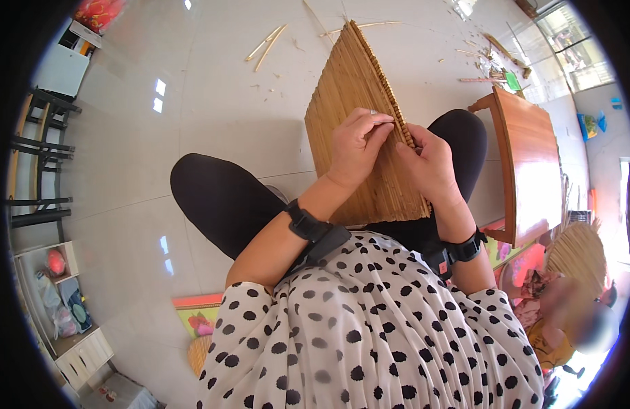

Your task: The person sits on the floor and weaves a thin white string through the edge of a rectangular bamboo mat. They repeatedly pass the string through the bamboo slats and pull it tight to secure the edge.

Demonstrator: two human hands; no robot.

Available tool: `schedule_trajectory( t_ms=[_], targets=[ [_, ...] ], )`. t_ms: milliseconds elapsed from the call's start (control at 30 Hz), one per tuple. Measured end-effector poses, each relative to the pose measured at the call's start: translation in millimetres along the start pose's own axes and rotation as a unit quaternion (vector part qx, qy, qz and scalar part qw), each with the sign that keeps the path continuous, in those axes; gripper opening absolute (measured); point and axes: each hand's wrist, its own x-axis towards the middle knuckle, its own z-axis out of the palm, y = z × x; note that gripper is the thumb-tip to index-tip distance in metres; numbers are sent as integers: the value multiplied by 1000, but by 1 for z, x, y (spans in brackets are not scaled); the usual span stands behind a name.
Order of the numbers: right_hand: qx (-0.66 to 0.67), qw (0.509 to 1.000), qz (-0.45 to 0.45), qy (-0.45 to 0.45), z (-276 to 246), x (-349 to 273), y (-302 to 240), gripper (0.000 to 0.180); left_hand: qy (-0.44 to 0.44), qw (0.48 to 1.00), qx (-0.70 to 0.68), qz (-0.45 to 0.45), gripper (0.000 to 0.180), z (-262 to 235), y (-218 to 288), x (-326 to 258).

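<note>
In the head view, a panel of tan stalks (pixel 345 88) slants upright between the person's knees, above the floor (pixel 137 143). The left hand (pixel 359 144) has thumb and fingers pinched together at the panel's ridged right edge; whether a strand lies between them is too small to tell. The right hand (pixel 432 162) grips that edge lower down, thumb on the near face. Loose stalks (pixel 271 48) lie toward the floor's far edge.
</note>
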Motion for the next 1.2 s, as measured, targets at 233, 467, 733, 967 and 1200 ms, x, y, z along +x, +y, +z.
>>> schedule_trajectory(
  t_ms=[233,467,733,967,1200],
  targets=[
    [-71,997,5,8,-2,17,-10,28,64,995,39,70,4,18,-12,9],
    [-183,983,10,33,4,23,-20,25,58,989,75,112,4,17,-15,14],
    [-186,980,52,56,-8,34,-13,28,164,984,-64,20,8,-30,-8,28],
    [-131,990,31,49,-1,29,-24,28,48,993,49,91,7,8,-4,21],
    [-122,991,9,54,-2,21,-37,27,75,982,109,138,5,12,3,33]
  ],
)
